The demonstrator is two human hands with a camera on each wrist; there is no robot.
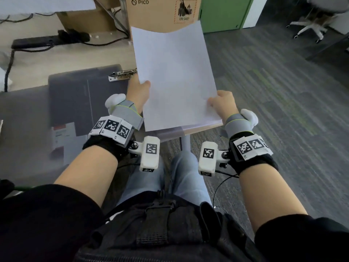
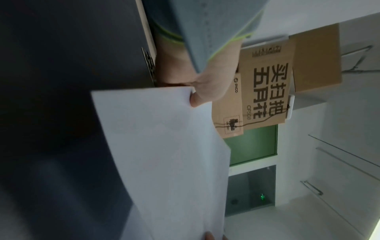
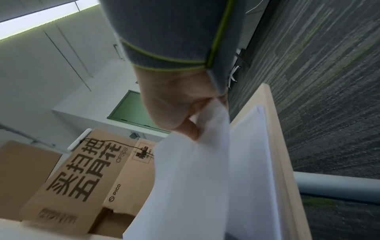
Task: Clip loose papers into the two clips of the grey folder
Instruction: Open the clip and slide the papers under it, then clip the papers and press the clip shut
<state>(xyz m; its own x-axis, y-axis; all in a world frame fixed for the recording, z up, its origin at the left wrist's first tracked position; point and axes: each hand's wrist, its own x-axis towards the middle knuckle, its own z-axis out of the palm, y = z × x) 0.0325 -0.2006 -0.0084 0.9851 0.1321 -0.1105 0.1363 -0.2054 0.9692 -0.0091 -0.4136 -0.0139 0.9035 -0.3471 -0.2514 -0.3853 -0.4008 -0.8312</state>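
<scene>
The person's left hand (image 1: 138,91) and right hand (image 1: 223,104) are both holding a stack of plain white paper sheets (image 1: 175,72) up off the light wooden tabletop (image 1: 66,53), in front of the body. The left hand is pinching the stack's left edge, its thumb lying on the top sheet and the remaining fingers hidden beneath. The right hand is gripping the near right corner, thumb on top and fingers curled underneath; in the right wrist view the sheets (image 3: 185,186) are fanning slightly apart at that corner. The left wrist view is showing the thumb (image 2: 195,100) pressing on the paper's edge.

The flat dark grey folder (image 1: 79,95) is lying open on the tabletop to the left of the held paper, and a silver metal clip (image 1: 121,75) on it is sitting just beside the left hand. Only this one clip is showing. A brown cardboard box printed PICO (image 1: 160,10) is standing behind the paper, and a black power strip (image 1: 49,39) is lying farther left.
</scene>
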